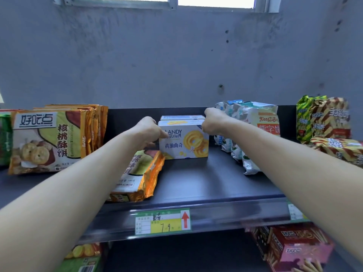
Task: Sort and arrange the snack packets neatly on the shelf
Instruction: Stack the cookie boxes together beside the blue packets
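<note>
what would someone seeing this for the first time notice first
Two bare arms reach to the middle of the dark shelf, where the left hand and right hand grip the two ends of a white cookie box. To its left, orange biscuit packets stand in a row, while a flat packet of the same kind lies under the left arm. A green and yellow price tag sits on the front rail.

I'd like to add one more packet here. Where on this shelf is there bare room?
Bare shelf lies in front of the white cookie box, between the flat orange packet and the row of white packets. Crowded: the standing orange packets at left, the striped packets at far right.
</note>
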### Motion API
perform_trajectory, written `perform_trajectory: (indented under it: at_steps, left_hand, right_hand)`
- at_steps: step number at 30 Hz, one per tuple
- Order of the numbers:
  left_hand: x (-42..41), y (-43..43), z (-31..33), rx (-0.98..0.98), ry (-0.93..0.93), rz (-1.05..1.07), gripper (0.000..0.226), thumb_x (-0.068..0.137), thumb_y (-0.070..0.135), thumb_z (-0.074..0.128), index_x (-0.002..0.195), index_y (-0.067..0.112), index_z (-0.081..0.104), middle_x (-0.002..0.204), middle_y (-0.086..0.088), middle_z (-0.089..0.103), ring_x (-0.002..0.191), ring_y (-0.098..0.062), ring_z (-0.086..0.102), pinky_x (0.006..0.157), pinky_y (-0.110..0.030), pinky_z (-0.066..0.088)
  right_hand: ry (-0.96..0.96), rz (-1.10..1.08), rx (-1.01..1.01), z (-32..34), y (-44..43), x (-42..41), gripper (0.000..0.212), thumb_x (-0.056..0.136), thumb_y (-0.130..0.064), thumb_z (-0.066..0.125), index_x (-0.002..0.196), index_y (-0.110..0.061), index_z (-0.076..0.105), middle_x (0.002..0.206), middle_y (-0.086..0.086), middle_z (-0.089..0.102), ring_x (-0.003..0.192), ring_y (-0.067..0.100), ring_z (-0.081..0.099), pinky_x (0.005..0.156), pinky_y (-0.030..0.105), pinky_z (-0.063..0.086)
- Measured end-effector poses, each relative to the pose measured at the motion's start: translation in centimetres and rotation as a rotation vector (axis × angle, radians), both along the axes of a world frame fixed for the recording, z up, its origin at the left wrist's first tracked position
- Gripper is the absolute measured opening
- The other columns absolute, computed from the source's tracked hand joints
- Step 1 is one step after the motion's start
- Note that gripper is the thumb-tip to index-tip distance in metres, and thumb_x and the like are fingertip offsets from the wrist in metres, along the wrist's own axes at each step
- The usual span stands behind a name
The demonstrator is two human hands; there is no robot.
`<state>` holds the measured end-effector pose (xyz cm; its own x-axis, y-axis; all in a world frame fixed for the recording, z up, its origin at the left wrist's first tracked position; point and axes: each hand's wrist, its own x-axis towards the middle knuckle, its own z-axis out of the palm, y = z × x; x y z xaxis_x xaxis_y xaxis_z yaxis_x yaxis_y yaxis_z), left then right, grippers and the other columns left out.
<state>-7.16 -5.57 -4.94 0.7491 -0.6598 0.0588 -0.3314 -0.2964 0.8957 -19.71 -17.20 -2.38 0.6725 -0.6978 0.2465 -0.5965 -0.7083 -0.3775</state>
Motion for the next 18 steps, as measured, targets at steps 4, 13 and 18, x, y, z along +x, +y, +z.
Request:
perform_trajectory:
  at_steps: [4, 13, 18]
  left_hand:
    - [-1.7, 0.1, 1.2, -0.139, -0.345, 0.193, 0.034, 0.087, 0.0, 0.053, 0.119, 0.009, 0.051, 0.12, -0.01, 0.054, 0.107, -0.023, 0.052, 0.081, -0.028, 0.047]
    - [-10.9, -2.8, 2.5, -0.425, -0.354, -0.18, 0.03, 0.086, 0.003, 0.051, 0.113, 0.013, 0.059, 0.108, -0.001, 0.058, 0.088, -0.012, 0.055, 0.064, -0.015, 0.045]
    - [-14.1, -5.0, 3.0, -0.478, -0.293, -0.267, 0.026, 0.087, 0.002, 0.052, 0.108, 0.016, 0.061, 0.107, -0.002, 0.062, 0.085, -0.008, 0.056, 0.057, -0.007, 0.044]
  right_hand:
    - [-0.311, 0.038, -0.012, 0.7, -0.5, -1.6, 0.04, 0.086, 0.0, 0.046, 0.125, 0.004, 0.054, 0.128, 0.017, 0.058, 0.119, 0.03, 0.054, 0.099, 0.037, 0.046]
    - [-0.6, -0.085, -0.187, 4.7, -3.2, -10.9, 0.026, 0.088, -0.011, 0.057, 0.112, -0.006, 0.066, 0.114, 0.008, 0.067, 0.108, 0.02, 0.061, 0.097, 0.028, 0.046]
    - [-0.599, -0.202, -0.132, 4.0, -5.2, -16.2, 0.025, 0.091, -0.009, 0.057, 0.114, -0.002, 0.063, 0.116, 0.011, 0.064, 0.109, 0.022, 0.059, 0.092, 0.028, 0.047]
